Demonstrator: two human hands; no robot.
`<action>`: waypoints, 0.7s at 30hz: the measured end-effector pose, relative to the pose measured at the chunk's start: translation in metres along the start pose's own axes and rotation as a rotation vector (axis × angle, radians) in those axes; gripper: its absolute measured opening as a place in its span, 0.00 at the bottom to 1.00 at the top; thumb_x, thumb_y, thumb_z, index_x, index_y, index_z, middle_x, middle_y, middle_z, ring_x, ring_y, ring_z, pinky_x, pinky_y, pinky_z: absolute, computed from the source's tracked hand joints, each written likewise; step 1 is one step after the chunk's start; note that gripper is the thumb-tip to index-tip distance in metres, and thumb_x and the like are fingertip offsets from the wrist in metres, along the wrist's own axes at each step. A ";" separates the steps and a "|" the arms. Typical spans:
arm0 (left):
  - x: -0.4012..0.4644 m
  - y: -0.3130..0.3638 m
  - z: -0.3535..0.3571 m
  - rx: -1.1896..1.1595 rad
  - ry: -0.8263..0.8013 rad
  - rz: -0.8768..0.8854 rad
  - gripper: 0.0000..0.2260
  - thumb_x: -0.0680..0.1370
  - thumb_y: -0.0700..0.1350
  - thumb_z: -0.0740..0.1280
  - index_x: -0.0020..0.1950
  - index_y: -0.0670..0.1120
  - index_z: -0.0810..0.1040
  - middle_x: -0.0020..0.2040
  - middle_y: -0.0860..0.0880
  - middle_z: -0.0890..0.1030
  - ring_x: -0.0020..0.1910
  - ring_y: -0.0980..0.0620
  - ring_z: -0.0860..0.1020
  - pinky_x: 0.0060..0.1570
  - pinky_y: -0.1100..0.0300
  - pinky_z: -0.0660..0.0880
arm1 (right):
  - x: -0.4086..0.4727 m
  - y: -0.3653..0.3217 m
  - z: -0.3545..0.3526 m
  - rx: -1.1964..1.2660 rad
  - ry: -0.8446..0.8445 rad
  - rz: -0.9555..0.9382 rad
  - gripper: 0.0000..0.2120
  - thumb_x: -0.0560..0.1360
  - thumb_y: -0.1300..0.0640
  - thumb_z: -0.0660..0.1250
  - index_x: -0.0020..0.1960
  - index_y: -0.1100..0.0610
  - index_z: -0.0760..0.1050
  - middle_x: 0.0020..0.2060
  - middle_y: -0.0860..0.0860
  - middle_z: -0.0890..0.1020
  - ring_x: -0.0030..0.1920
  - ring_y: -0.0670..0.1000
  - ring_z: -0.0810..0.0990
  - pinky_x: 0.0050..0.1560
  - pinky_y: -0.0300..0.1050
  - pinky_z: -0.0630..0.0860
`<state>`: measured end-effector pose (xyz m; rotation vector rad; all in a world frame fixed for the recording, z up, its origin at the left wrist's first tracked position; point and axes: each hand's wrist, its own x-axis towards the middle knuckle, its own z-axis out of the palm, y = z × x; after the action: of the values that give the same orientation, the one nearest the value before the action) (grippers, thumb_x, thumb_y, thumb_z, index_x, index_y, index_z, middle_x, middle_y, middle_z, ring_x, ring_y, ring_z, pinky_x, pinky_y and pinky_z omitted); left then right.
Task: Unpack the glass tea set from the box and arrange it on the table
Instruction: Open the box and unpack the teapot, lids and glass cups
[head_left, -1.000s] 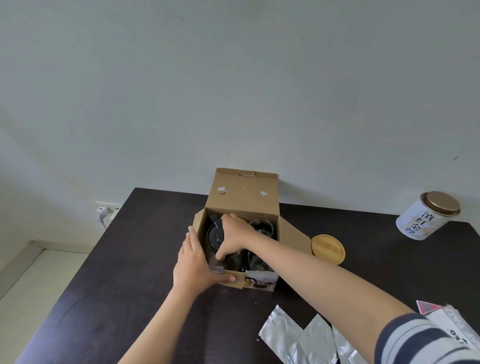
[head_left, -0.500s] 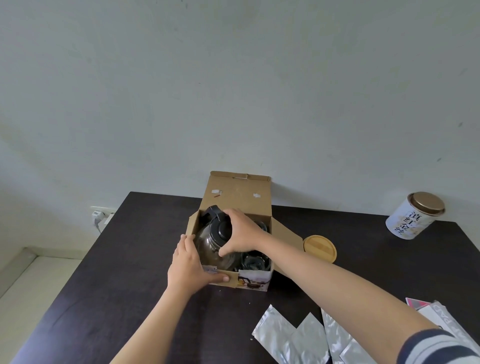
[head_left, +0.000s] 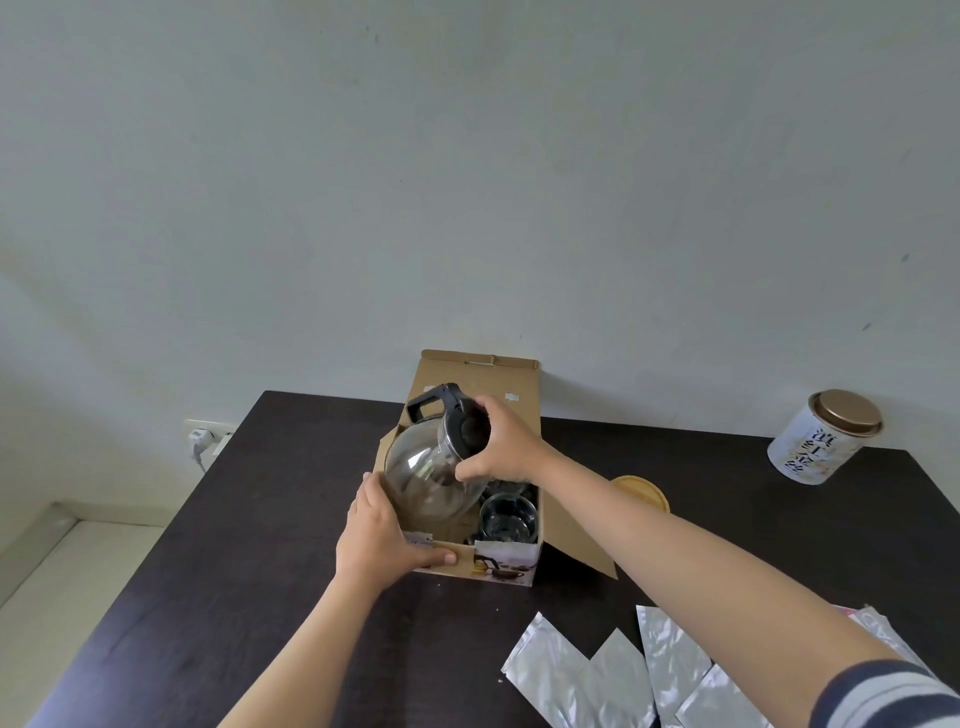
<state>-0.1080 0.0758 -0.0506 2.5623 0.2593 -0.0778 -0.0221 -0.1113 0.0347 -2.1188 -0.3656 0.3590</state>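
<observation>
Dark table (head_left: 218, 597): right hand (head_left: 506, 441) grip closed round teapot (head_left: 434, 470) lid, above box (head_left: 519, 556); left hand (head_left: 382, 540) grip clasping box corner.

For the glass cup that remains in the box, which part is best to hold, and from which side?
Take the glass cup by its rim, coming straight down from above. It stands upright with its mouth open, deep inside the box, so the cardboard walls block its sides. The teapot in the right hand should probably clear first.
</observation>
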 end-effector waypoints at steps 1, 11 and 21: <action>0.000 0.000 0.000 0.004 0.001 0.001 0.70 0.44 0.73 0.73 0.75 0.43 0.46 0.75 0.43 0.57 0.73 0.43 0.60 0.65 0.49 0.70 | 0.000 0.000 -0.003 0.023 0.014 0.007 0.40 0.60 0.60 0.79 0.67 0.56 0.64 0.59 0.52 0.72 0.57 0.51 0.73 0.49 0.40 0.73; -0.002 0.002 -0.005 0.195 -0.037 0.048 0.63 0.49 0.77 0.68 0.77 0.56 0.45 0.78 0.48 0.43 0.76 0.43 0.51 0.62 0.47 0.72 | -0.013 -0.003 -0.053 0.211 0.186 0.038 0.39 0.57 0.57 0.78 0.65 0.54 0.66 0.55 0.49 0.75 0.54 0.49 0.76 0.49 0.41 0.77; -0.002 0.008 -0.007 0.167 -0.034 -0.006 0.67 0.45 0.78 0.67 0.76 0.47 0.51 0.78 0.49 0.46 0.75 0.44 0.57 0.61 0.48 0.73 | -0.028 0.018 -0.106 0.182 0.381 0.071 0.35 0.62 0.63 0.78 0.65 0.57 0.67 0.55 0.49 0.74 0.54 0.48 0.73 0.43 0.35 0.71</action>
<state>-0.1085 0.0727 -0.0402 2.7229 0.2577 -0.1507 -0.0042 -0.2113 0.0792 -1.9697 -0.0339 0.0230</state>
